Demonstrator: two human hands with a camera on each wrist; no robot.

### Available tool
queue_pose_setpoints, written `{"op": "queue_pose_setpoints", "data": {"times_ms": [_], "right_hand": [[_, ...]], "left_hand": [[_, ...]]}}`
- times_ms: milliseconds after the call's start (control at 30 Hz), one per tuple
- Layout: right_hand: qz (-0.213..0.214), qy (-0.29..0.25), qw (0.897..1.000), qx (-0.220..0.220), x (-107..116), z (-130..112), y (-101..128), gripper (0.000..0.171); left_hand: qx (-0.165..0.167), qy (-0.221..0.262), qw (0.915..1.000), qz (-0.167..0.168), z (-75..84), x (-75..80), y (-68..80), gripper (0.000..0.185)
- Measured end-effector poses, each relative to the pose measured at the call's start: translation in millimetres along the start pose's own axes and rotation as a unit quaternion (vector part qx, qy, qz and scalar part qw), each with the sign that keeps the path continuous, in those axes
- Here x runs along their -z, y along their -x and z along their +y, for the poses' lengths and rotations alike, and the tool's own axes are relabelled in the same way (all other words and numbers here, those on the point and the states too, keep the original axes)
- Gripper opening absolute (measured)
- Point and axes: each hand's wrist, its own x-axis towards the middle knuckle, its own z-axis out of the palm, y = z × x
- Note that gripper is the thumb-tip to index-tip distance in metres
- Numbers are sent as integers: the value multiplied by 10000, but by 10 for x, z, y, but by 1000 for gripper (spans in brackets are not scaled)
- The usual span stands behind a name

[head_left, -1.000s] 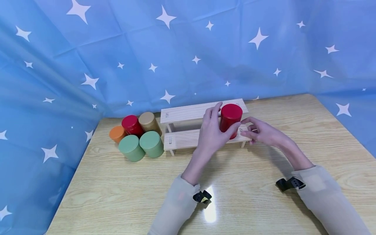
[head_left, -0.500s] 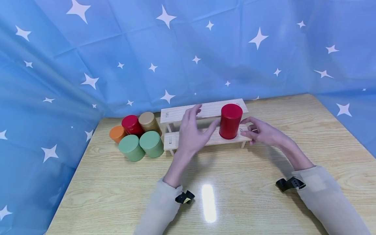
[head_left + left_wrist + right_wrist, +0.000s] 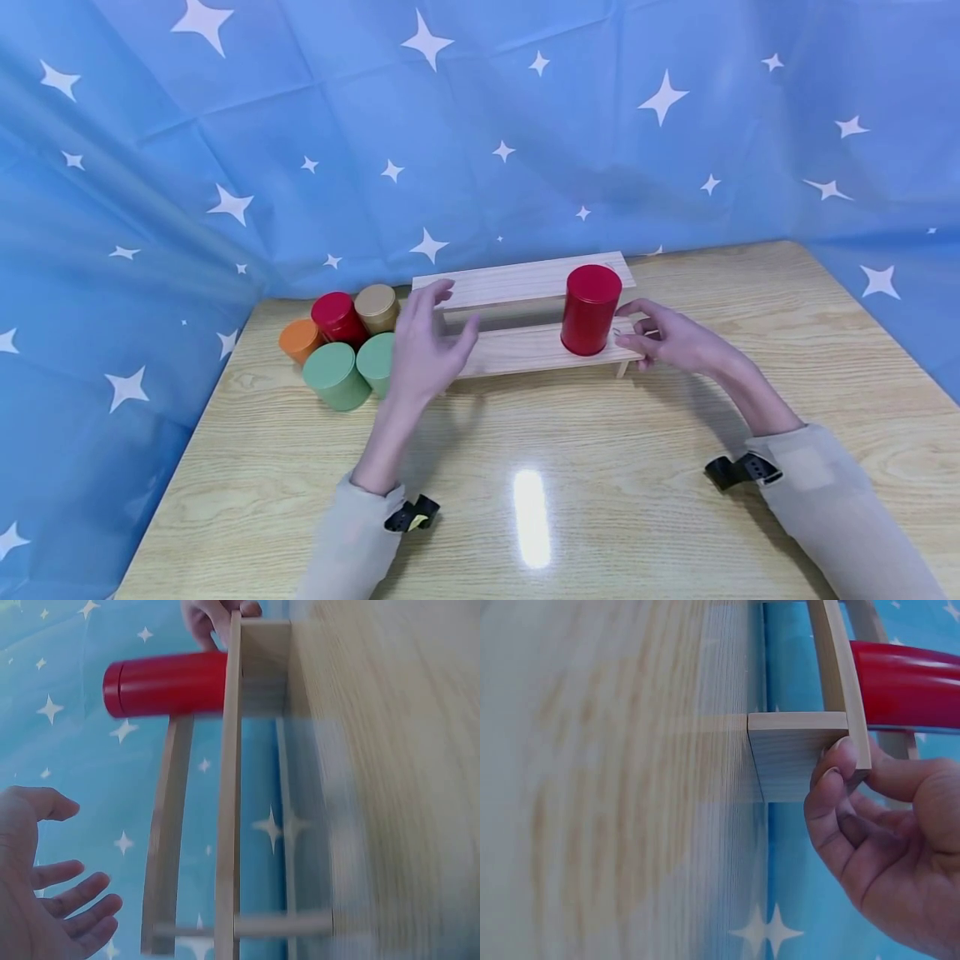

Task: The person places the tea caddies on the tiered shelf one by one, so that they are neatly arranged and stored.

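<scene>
A tall red canister [image 3: 590, 315] stands upright near the right end of the lower tier of a two-tier wooden shelf [image 3: 517, 350]. My right hand [image 3: 672, 337] pinches that tier's right end; in the right wrist view its fingers [image 3: 829, 817] curl beneath the board, and the thumb lies on the upper side. Holding nothing, my left hand [image 3: 426, 354] hovers over the shelf's left end with fingers spread and relaxed. It partly covers the nearer green canister [image 3: 375, 358] in the head view. The left wrist view shows its thumb and fingers [image 3: 75, 896] well apart.
Left of the shelf, on the wooden table [image 3: 300, 500], stand another green canister [image 3: 335, 379], an orange canister [image 3: 302, 340], a shorter red canister [image 3: 341, 321] and a tan canister [image 3: 377, 308]. A blue star-patterned cloth [image 3: 480, 108] hangs behind.
My left hand has let go of the tall red canister and moved left along the shelf toward the green canisters. The right hand stays at the shelf's right end.
</scene>
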Motion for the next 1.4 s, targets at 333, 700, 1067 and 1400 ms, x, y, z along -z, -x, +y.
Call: {"op": "queue_pose_setpoints", "data": {"times_ms": [333, 700, 1067, 1400], "right_hand": [[-33, -110, 9999, 32, 2, 4, 0, 54], [-23, 166, 9998, -65, -1, 22, 9, 54], [-55, 36, 10000, -36, 7, 8, 12, 54], [-77, -206, 9997, -64, -3, -20, 10, 55]], "left_hand": [[256, -548, 9981, 82, -391, 494, 238, 47], [1225, -1355, 9829, -245, -721, 889, 483, 52], [1722, -1613, 9681, -849, -879, 1028, 552, 61], [2499, -1263, 9499, -1389, -968, 1105, 551, 78]]}}
